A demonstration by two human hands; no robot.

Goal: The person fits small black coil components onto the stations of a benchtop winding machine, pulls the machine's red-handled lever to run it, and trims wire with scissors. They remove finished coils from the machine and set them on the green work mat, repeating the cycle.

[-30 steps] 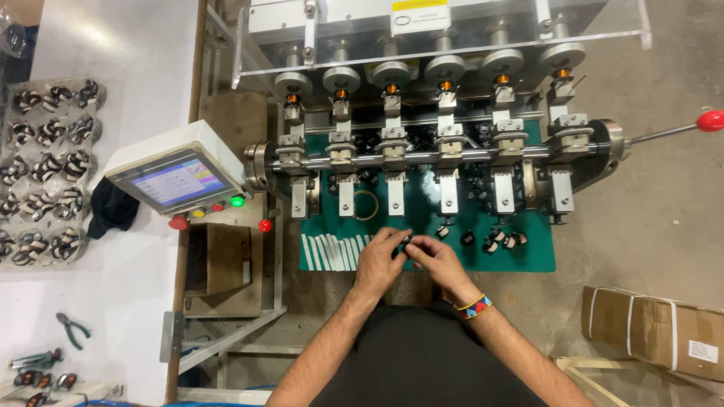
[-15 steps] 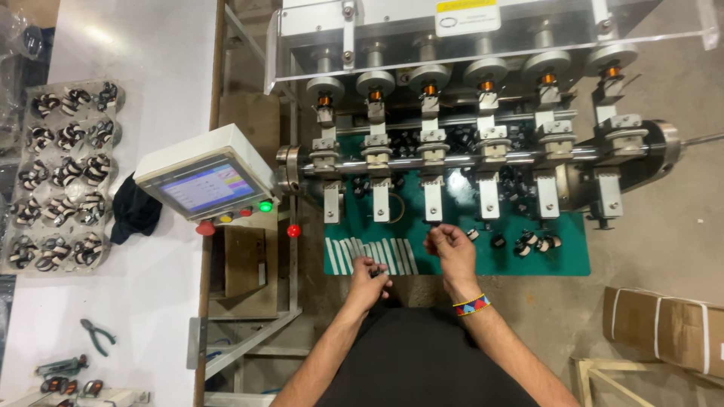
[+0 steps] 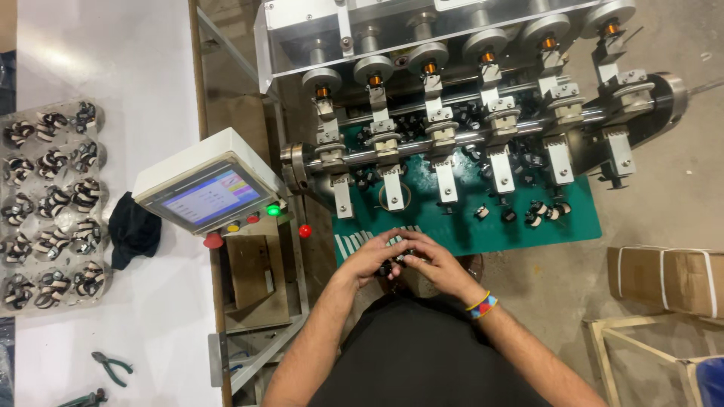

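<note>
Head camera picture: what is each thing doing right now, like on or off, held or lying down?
Left hand: closed around small dark parts, touching the right hand.
Right hand: curled on the same parts.
Small dark parts: held between both hands.
Screen: lit.
Green light: glowing.
Loose spools: lying on the green mat.
Pliers: lying on the white table.

Control panel (image 3: 210, 194) left of mat (image 3: 483, 226); tray (image 3: 49, 203) farther left.

A green mat (image 3: 520, 226) lies under grey metal machine parts (image 3: 445, 136). The control box (image 3: 204, 188) is white, with red and green buttons. A multicoloured striped wristband (image 3: 483, 304).
</note>
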